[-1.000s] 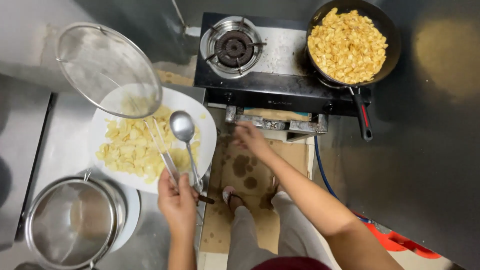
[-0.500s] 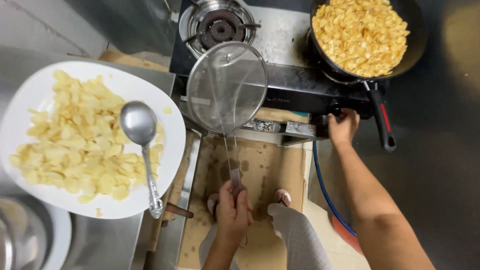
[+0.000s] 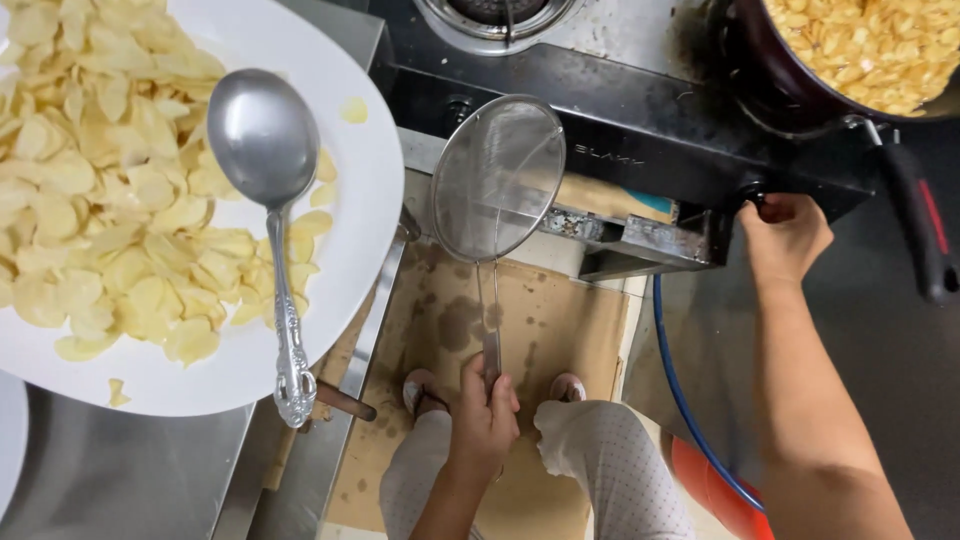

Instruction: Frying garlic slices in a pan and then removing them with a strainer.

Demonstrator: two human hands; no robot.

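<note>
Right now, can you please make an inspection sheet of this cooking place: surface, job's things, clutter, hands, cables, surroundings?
Surface: steel counter at left; black stove ahead, greasy.
Job's things: wire skimmer, empty, held upright before the stove; stove knob under the right fingertips.
Clutter: white plate of pale chips with a steel spoon lying on them; one chip fallen by the rim.
Hands: left hand grips the skimmer handle; right hand is at the knob.
Cables: blue hose runs down from the stove.
Surroundings: black pan full of chips on the right burner; stained cardboard on the floor.
</note>
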